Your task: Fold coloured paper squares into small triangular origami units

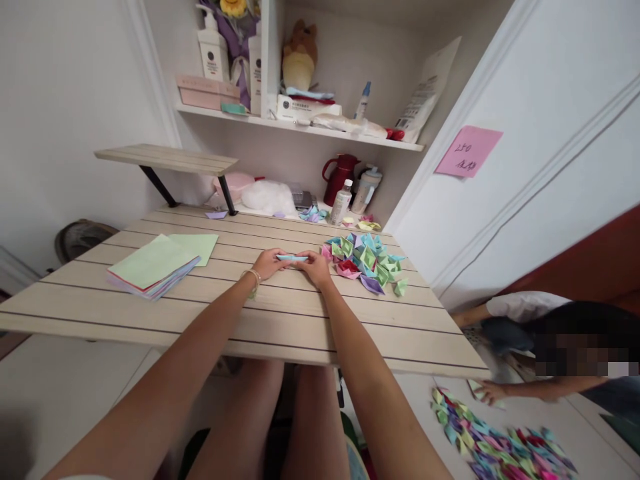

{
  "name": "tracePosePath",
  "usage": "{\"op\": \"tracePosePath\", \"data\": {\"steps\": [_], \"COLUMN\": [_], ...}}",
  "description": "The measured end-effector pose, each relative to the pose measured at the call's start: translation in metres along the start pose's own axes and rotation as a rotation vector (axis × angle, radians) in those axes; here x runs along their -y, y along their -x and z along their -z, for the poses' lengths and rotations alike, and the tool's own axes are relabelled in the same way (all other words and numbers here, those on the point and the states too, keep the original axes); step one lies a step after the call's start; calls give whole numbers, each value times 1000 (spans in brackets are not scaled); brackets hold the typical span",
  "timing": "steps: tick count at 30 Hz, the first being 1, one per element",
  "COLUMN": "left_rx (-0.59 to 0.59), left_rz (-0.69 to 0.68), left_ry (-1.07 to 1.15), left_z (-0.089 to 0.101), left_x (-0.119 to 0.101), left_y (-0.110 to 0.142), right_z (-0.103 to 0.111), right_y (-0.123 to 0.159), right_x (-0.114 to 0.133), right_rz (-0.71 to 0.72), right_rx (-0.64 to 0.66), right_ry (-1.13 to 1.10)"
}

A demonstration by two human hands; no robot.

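A small folded piece of light blue paper (292, 258) is held just above the middle of the table, one end in each hand. My left hand (270, 264) pinches its left end, and a bracelet circles that wrist. At the other end, my right hand (316, 268) grips the paper between thumb and fingers. Close by on the right lies a pile of folded paper boats (367, 259) in green, blue, pink and purple. Over on the left rests a stack of coloured paper sheets (155, 263), with light green on top.
A small raised shelf (167, 157) on black legs stands at the back left. Behind the table are a clear bottle (341, 202), a red jug (341, 179) and a tumbler (367, 189). At the lower right, a person reaches toward many paper boats (500, 443) on the floor.
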State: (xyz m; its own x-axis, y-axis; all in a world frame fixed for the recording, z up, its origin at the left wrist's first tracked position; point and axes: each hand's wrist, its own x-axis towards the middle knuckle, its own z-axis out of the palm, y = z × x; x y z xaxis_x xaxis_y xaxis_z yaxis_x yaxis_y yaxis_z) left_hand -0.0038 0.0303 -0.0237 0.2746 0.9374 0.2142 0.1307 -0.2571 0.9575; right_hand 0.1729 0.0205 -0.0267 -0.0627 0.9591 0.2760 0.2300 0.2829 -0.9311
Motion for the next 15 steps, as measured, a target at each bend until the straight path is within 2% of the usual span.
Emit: {"op": "tracePosePath", "data": {"steps": [8,15], "left_rx": [-3,-35], "left_rz": [30,42], "left_ry": [20,50], "left_z": [3,1], "left_x": [-3,-4], "left_y": [0,0], "right_z": [-2,-4], "right_y": [0,-3], "right_x": [-1,-4], "right_rz": [9,3], "right_rx": [61,9], "right_ry": [-96,-86]}}
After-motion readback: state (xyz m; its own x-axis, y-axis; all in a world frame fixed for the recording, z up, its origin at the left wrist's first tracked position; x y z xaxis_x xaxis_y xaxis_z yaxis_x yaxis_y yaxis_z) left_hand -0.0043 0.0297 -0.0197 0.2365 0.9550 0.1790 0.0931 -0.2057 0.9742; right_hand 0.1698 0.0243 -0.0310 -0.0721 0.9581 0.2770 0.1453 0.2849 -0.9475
